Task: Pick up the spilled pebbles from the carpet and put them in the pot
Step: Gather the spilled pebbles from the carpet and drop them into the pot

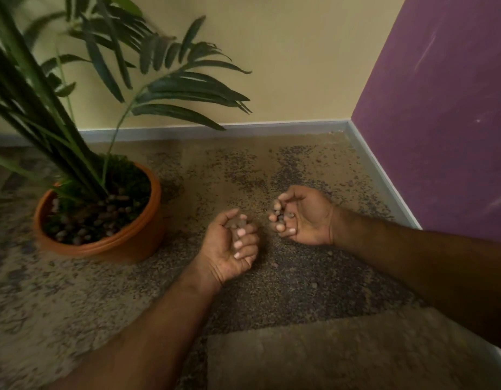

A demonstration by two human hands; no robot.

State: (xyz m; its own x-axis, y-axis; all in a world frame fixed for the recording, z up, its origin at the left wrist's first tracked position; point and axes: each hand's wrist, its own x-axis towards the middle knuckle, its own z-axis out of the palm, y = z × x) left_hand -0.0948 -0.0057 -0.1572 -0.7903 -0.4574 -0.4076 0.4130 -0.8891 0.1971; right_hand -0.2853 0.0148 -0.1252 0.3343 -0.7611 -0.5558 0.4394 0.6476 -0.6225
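Brown pebbles (pixel 238 225) sit cupped in a person's left hand (pixel 232 246), palm up, fingers curled around them, while the right hand (pixel 303 218) just beside it holds more in curled fingers. Both hover over the speckled carpet (pixel 300 277), where a few stray stones remain. The orange pot (pixel 108 246), pebble-topped and holding a leafy palm (pixel 74 108), stands to the left.
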